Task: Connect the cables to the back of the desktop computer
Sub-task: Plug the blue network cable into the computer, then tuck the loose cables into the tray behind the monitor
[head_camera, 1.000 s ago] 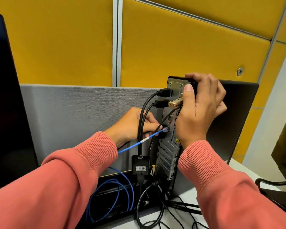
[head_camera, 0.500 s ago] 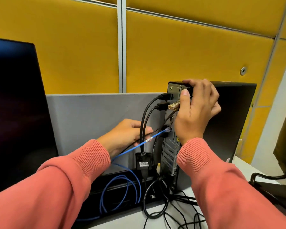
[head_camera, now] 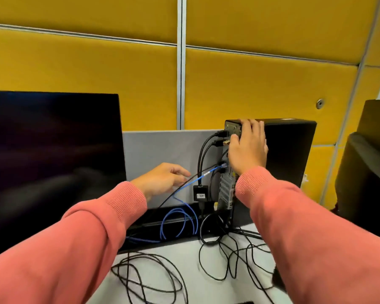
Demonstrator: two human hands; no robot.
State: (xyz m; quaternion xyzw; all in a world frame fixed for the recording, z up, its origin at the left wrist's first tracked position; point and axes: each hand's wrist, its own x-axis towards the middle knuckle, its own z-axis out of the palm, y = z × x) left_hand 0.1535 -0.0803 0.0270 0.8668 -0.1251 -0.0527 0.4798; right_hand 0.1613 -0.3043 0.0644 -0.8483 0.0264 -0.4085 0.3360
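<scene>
While my right hand (head_camera: 248,148) braces the computer (head_camera: 290,150) right of center, fingers draped over its top, my left hand (head_camera: 162,178) hangs relaxed, empty, beside the limp, light blue cable (head_camera: 191,183); I'd pinch its stiff plug.

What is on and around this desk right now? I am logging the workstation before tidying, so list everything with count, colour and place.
black upright desktop computer tower: 1, black, right of centre on the desk, rear panel facing left
thin blue network cable: 1, blue, plugged into the rear panel, looping down behind the desk edge
thick black plugged cables: 2, black, in the upper rear ports
small black adapter box with white label: 1, black, hanging beside the rear panel
loose thin black cables: several, black, tangled on the white desk
dark monitor screen: 1, black, left
grey divider panel: 1, grey, behind the desk
yellow padded wall panels: several, yellow, background
left hand: open, beside the blue cable
right hand: resting on the tower's top rear corner
</scene>
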